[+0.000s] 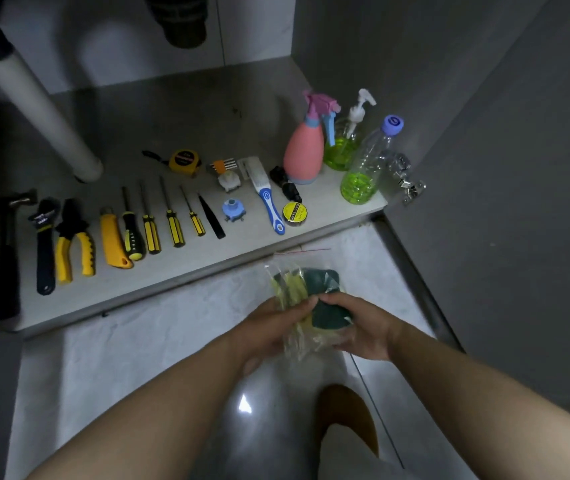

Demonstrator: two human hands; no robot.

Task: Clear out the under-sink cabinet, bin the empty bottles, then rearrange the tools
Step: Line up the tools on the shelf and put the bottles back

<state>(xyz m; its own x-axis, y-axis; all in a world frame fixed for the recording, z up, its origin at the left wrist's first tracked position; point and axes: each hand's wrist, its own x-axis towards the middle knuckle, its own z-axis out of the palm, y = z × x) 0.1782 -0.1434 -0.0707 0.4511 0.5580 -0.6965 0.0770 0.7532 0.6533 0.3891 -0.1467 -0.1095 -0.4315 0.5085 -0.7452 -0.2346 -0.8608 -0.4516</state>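
Both of my hands hold a clear plastic bag of yellow-and-green sponges (314, 289) above the floor, in front of the cabinet. My left hand (271, 330) grips its left side and my right hand (359, 323) curls round its right side. On the cabinet floor (179, 116) tools lie in a row: a hammer (8, 251), a wrench (45, 244), yellow pliers (73, 244), a utility knife (113, 240) and several screwdrivers (151, 230). At the right stand a pink spray bottle (303, 150), a pump bottle (344, 140) and a clear bottle (368, 164), both with green liquid.
A white drain pipe (34, 102) slants down at the cabinet's left. Behind the row lie a tape measure (184, 161), a blue brush (266, 199), a roll of tape (295, 213) and small fittings. The open cabinet door (505, 202) stands at the right, its hinge (408, 183) near the bottles.
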